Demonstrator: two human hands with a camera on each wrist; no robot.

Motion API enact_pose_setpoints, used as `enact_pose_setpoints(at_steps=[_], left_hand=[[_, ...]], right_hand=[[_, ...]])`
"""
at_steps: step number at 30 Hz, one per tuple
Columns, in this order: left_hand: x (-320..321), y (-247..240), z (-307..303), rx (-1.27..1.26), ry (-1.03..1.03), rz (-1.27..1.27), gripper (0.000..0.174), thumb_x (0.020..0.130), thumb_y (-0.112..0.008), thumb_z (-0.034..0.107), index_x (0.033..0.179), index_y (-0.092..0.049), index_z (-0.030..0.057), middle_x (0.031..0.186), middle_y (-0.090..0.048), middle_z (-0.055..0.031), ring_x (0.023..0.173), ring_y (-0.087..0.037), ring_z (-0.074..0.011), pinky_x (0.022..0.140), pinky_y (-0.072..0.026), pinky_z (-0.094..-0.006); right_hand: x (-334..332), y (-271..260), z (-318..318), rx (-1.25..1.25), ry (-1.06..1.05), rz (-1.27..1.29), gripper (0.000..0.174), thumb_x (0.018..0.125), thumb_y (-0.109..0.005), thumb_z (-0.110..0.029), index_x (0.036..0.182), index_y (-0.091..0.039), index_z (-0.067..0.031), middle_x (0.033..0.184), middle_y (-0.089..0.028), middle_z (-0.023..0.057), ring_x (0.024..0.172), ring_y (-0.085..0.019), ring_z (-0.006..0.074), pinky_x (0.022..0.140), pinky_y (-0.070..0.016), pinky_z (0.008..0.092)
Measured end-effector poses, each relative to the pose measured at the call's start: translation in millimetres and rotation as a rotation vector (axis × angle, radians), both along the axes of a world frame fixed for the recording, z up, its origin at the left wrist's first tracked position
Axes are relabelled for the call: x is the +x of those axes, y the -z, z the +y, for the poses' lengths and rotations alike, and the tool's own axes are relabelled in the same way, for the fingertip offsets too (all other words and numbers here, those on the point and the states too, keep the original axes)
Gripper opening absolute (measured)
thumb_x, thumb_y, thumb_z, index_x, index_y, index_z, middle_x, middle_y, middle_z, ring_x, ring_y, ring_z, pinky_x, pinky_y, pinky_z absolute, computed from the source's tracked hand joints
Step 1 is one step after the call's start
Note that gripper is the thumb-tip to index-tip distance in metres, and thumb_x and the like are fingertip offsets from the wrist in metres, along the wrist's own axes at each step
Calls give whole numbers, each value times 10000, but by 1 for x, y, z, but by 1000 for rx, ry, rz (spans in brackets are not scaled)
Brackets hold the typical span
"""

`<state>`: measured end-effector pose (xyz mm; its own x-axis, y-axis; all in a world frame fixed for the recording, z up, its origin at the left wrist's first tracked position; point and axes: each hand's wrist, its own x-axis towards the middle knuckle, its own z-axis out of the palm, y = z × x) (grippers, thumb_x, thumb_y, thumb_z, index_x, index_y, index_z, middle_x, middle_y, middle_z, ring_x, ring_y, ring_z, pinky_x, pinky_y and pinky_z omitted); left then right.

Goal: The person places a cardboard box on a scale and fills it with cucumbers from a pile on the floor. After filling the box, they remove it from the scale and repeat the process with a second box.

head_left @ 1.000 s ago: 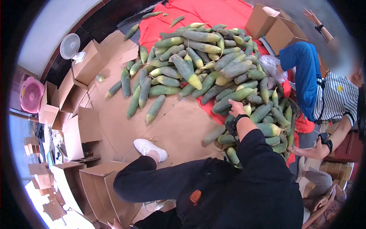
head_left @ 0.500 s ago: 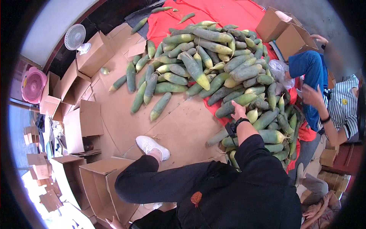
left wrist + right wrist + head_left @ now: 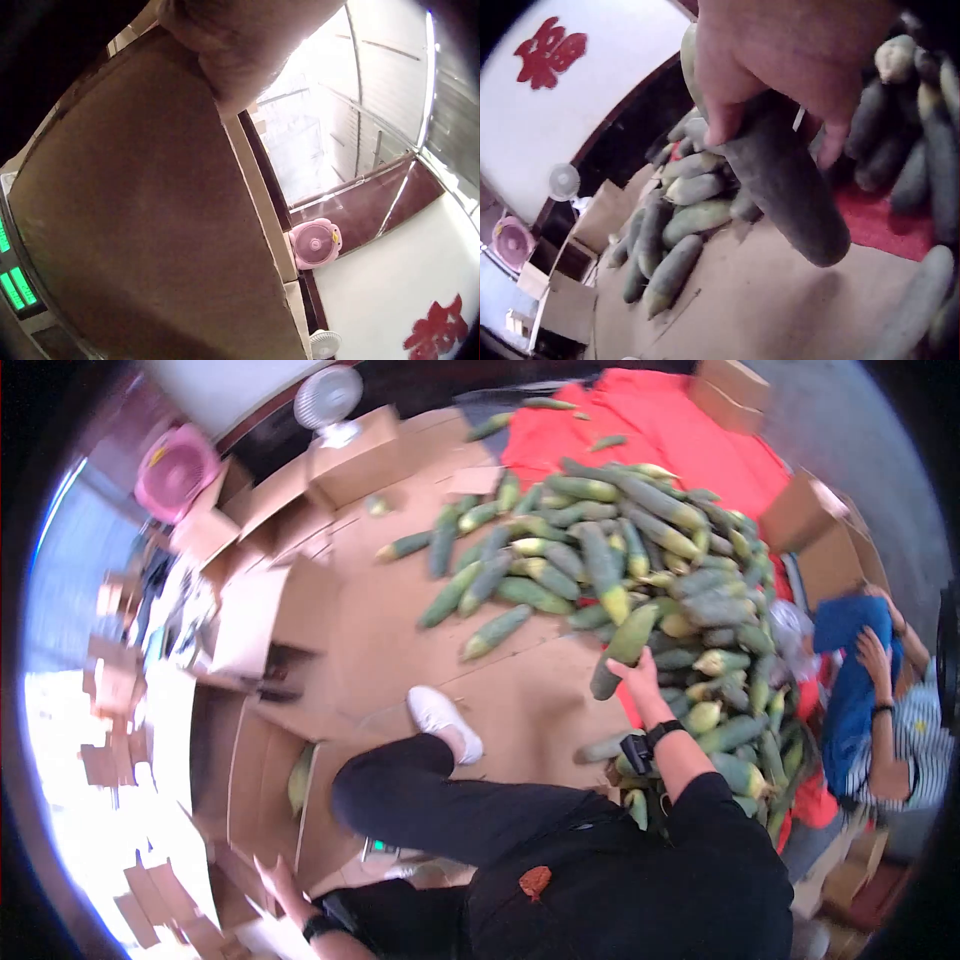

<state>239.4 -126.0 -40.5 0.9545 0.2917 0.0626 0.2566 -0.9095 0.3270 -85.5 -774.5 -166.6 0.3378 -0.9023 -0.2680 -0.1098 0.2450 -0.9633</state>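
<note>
My right hand (image 3: 640,678) holds a long green radish (image 3: 625,650) at the near edge of a large heap of green radishes (image 3: 600,565). In the right wrist view the thumb and fingers of this hand (image 3: 780,67) wrap over the upper part of the radish (image 3: 791,195), and its dark rounded end points down over the cardboard floor. At lower left, my left hand (image 3: 280,890) grips the rim of an open cardboard box (image 3: 262,785). A green radish (image 3: 300,778) shows inside that box. The left wrist view has the hand (image 3: 232,52) over the box wall (image 3: 150,202), fingertips hidden.
Red cloth (image 3: 650,435) and cardboard sheets (image 3: 380,620) lie under the heap. More open boxes (image 3: 280,605) line the left side, with a white fan (image 3: 328,400) and pink fan (image 3: 178,475) behind. A lit scale display (image 3: 19,289) stands near my box. Another person (image 3: 890,730) sits at right.
My right hand has taken hold of a radish and raised it off the heap. The head view has turned, shifting the scene rightward. The other person's hands have come down to their knees.
</note>
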Motion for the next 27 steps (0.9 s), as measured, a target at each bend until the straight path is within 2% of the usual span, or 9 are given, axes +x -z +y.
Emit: enact_pose_setpoints(at_steps=[2, 3, 14, 18, 22, 23, 25, 26, 27], left_hand=[[10, 21, 26, -157, 43, -44, 678, 693, -623, 128, 1288, -335, -22, 1142, -521, -241, 1034, -528, -312, 899, -411, -353], [-7, -9, -11, -108, 17, -23, 687, 682, -633, 136, 1281, -340, -27, 1141, -518, -249, 1040, -525, -325, 904, -406, -353], [-8, -9, -11, 22, -83, 25, 703, 699, -633, 287, 1316, -332, 134, 1111, -522, -227, 1032, -515, -356, 878, -415, -415], [-12, -14, -20, 54, -137, 41, 705, 700, -635, 283, 1319, -332, 133, 1094, -532, -219, 1015, -526, -356, 865, -425, -419], [-12, -26, -22, 29, -146, 108, 706, 697, -639, 274, 1318, -337, 126, 1141, -517, -222, 1049, -517, -334, 885, -419, -396], [-12, -26, -20, -124, -101, 107, 702, 690, -644, 259, 1311, -351, 115, 1155, -516, -222, 1068, -513, -316, 895, -410, -385], [-3, 2, 5, -42, -25, -28, 691, 684, -649, 222, 1300, -366, 89, 1108, -552, -216, 1029, -541, -316, 869, -425, -375], [1, 10, 15, -127, -23, -12, 703, 680, -654, 217, 1299, -359, 64, 1122, -545, -216, 1037, -539, -314, 871, -426, -367], [-4, 1, 6, -199, 18, -27, 710, 677, -649, 210, 1300, -350, 44, 1126, -541, -221, 1043, -535, -312, 878, -422, -362]], right_hand=[[29, -40, 11, -85, -142, -62, 521, 709, -660, -17, 1166, -411, -18, 1071, -540, 79, 987, -517, 185, 879, -406, 321], [43, -53, 14, -79, -207, -123, 542, 713, -658, -21, 1189, -397, -13, 1086, -534, 81, 1005, -507, 186, 896, -394, 323], [207, -257, 124, -219, -751, -649, 529, 753, -633, -37, 1221, -390, -2, 1154, -489, 80, 1069, -470, 169, 925, -372, 308], [256, -294, 182, -182, -967, -786, 483, 742, -645, -38, 1173, -431, 2, 1096, -535, 95, 998, -524, 174, 886, -413, 301], [295, -314, 241, -160, -1229, -689, 453, 712, -677, -79, 1117, -490, 0, 1033, -577, 105, 942, -560, 184, 837, -451, 318], [307, -304, 259, -214, -1198, -768, 486, 688, -694, -112, 1116, -491, 0, 1038, -577, 118, 942, -563, 207, 838, -449, 322], [329, -282, 291, -386, -1160, -768, 583, 614, -728, -190, 1113, -488, -9, 1047, -572, 166, 965, -557, 281, 856, -429, 335], [337, -271, 305, -454, -1195, -791, 601, 644, -722, -124, 1158, -437, -1, 1046, -561, 110, 978, -542, 219, 853, -433, 332], [339, -265, 315, -610, -1179, -739, 600, 637, -719, -140, 1155, -440, -22, 1040, -561, 124, 980, -539, 258, 857, -424, 348]])
